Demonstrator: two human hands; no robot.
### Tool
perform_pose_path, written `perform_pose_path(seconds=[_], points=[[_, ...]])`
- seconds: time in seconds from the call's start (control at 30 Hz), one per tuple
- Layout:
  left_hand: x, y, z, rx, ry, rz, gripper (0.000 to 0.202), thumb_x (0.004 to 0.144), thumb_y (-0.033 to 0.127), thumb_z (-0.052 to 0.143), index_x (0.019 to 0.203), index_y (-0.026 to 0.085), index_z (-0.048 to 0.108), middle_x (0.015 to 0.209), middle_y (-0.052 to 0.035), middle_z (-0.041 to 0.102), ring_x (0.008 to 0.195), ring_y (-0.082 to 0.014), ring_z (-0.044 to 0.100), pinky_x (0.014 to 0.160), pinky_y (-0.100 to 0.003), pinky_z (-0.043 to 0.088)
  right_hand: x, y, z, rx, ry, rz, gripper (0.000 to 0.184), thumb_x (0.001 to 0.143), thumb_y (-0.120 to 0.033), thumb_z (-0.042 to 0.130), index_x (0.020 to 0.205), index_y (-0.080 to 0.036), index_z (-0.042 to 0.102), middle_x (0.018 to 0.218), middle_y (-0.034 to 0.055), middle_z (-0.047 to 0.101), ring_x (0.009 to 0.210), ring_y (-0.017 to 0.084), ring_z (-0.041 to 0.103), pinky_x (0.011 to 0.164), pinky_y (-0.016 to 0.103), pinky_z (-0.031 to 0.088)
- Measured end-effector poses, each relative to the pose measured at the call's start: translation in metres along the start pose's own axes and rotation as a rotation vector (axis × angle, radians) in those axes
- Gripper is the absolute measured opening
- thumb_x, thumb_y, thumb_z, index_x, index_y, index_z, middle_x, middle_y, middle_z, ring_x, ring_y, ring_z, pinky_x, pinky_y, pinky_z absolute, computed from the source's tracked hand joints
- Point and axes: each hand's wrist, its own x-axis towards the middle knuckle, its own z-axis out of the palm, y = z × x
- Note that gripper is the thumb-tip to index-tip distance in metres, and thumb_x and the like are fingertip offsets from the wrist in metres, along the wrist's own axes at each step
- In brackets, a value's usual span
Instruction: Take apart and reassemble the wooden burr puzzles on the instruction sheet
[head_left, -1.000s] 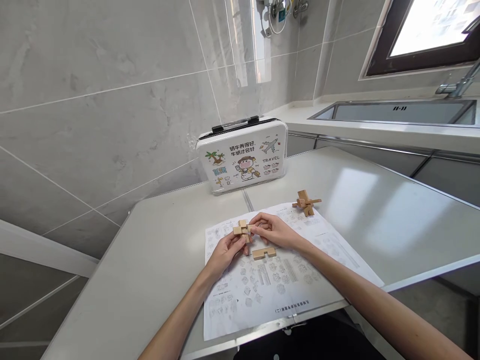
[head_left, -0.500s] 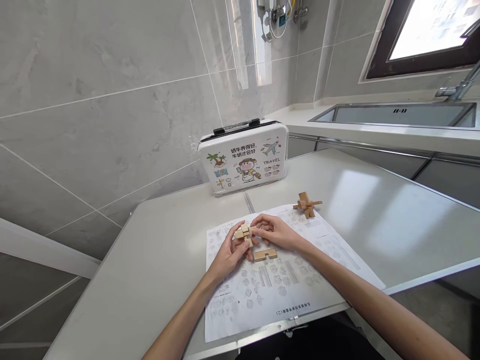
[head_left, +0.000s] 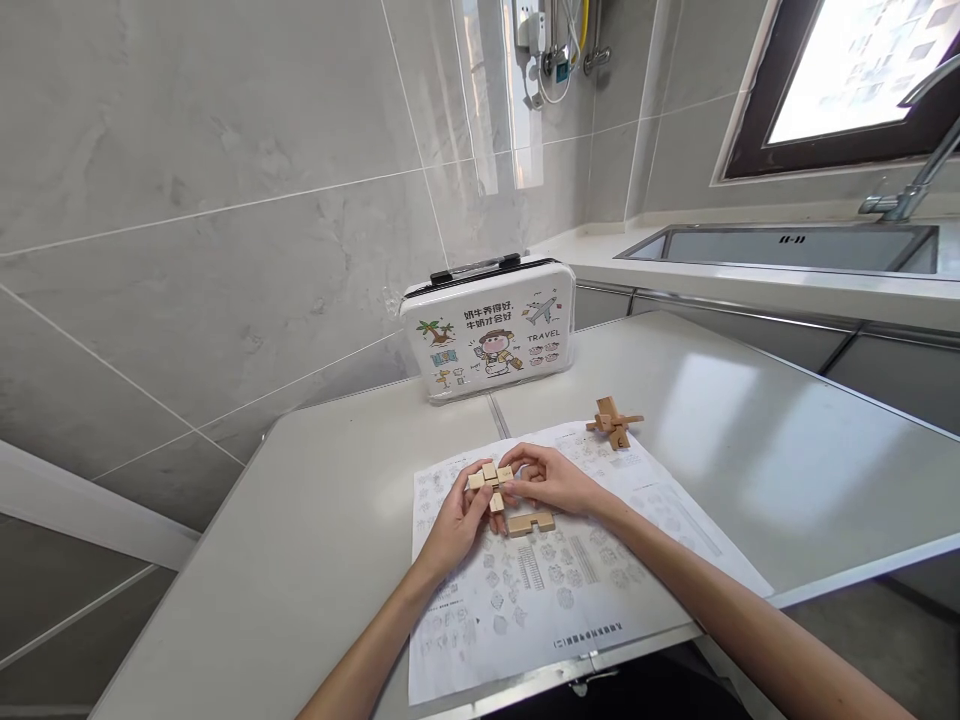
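A light wooden burr puzzle [head_left: 491, 477], made of interlocked notched pieces in a cross shape, is held between both hands above the paper. My left hand [head_left: 456, 522] grips it from the left and below, with the thumb on its front. From the right, my right hand [head_left: 551, 478] pinches its right side with thumb and fingers. One loose notched wooden piece [head_left: 519, 525] lies on the instruction sheet [head_left: 585, 610] just below the hands, its notch facing me. The puzzle partly hides my fingertips.
A darker assembled wooden puzzle [head_left: 615, 423] rests at the sheet's upper right edge. A white cartoon-printed case [head_left: 487, 330] stands on the folding table [head_left: 330, 500] against the tiled wall. A sink [head_left: 795, 250] and faucet [head_left: 900, 200] are at the far right.
The puzzle in my hands has turned slightly, showing its face more squarely to me. Both hands stay closed on it. The whole view has shifted a little as the head tilted up.
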Motion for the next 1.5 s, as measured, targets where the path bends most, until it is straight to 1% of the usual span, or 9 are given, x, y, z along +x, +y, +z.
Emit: perform_pose_path(seconds=[0.2,0.4,0.7,0.83,0.93,1.0,1.13,1.3,1.5], points=[[-0.002,0.006,0.002,0.076,0.047,-0.009,0.056,0.102,0.058,0.055,0.144,0.022,0.047,0.099,-0.0057,0.073,0.069,-0.0146,0.066,0.078,-0.033,0.055,-0.001,0.0,0.001,-0.029,0.005,0.004,0.04,0.085,-0.053,0.076,0.106,-0.02,0.066,0.069,-0.0024,0.064,0.057,0.013,0.048,0.055,0.027,0.033],[-0.003,0.012,0.003,0.17,0.141,-0.003,0.049,0.098,0.058,0.06,0.129,0.02,0.059,0.082,-0.0009,0.065,0.071,-0.0161,0.062,0.07,-0.029,0.052,0.0,0.003,0.002,-0.066,0.0,0.01,0.039,0.087,-0.057,0.075,0.1,-0.021,0.067,0.059,-0.0061,0.052,0.053,0.012,0.04,0.053,0.026,0.026],[-0.005,0.015,0.005,0.195,0.171,0.026,0.04,0.097,0.056,0.064,0.116,0.021,0.063,0.084,-0.0003,0.061,0.072,-0.0143,0.058,0.068,-0.026,0.05,-0.002,-0.001,0.002,-0.045,-0.039,-0.019,0.039,0.09,-0.061,0.07,0.092,-0.022,0.067,0.062,-0.0042,0.054,0.056,0.014,0.044,0.055,0.027,0.03],[-0.006,0.015,0.005,0.21,0.15,0.028,0.04,0.099,0.055,0.061,0.117,0.02,0.062,0.076,0.0018,0.059,0.066,-0.0136,0.057,0.069,-0.027,0.049,-0.002,-0.001,0.002,-0.021,-0.046,-0.017,0.04,0.088,-0.062,0.073,0.091,-0.022,0.066,0.061,-0.0048,0.052,0.055,0.014,0.044,0.054,0.027,0.03],[-0.006,0.013,0.005,0.239,0.144,0.032,0.04,0.103,0.055,0.054,0.121,0.021,0.061,0.076,0.0011,0.06,0.068,-0.0142,0.058,0.07,-0.028,0.048,-0.001,-0.001,0.002,0.007,-0.032,0.001,0.043,0.089,-0.064,0.069,0.091,-0.021,0.066,0.069,-0.0025,0.058,0.058,0.014,0.049,0.055,0.027,0.035],[-0.007,0.011,0.004,0.23,0.117,0.017,0.04,0.102,0.054,0.054,0.126,0.022,0.059,0.087,-0.0015,0.064,0.072,-0.0148,0.06,0.072,-0.029,0.049,0.0,0.0,0.002,0.041,-0.015,0.008,0.045,0.09,-0.065,0.068,0.092,-0.02,0.066,0.076,-0.0009,0.061,0.058,0.013,0.051,0.056,0.027,0.038],[-0.009,0.011,0.005,0.261,0.079,0.026,0.055,0.09,0.046,0.075,0.136,0.025,0.053,0.107,-0.0044,0.066,0.085,-0.0164,0.063,0.082,-0.032,0.051,0.002,0.004,0.001,0.087,0.006,-0.012,0.043,0.09,-0.063,0.07,0.097,-0.02,0.065,0.083,0.0004,0.065,0.058,0.012,0.054,0.057,0.027,0.042],[-0.012,0.014,0.009,0.381,0.095,0.037,0.078,0.076,0.044,0.089,0.14,0.025,0.05,0.098,-0.0024,0.065,0.078,-0.0165,0.058,0.073,-0.031,0.048,0.002,0.008,0.001,0.092,0.028,-0.012,0.043,0.09,-0.062,0.07,0.094,-0.021,0.064,0.083,0.0009,0.07,0.055,0.012,0.056,0.055,0.027,0.043],[-0.011,0.014,0.01,0.502,0.119,0.126,0.062,0.08,0.044,0.085,0.132,0.024,0.057,0.086,-0.0001,0.063,0.073,-0.0162,0.058,0.071,-0.03,0.047,0.001,0.008,0.003,0.102,0.033,-0.002,0.045,0.086,-0.065,0.073,0.091,-0.021,0.062,0.084,0.0013,0.071,0.055,0.012,0.057,0.054,0.027,0.044]])
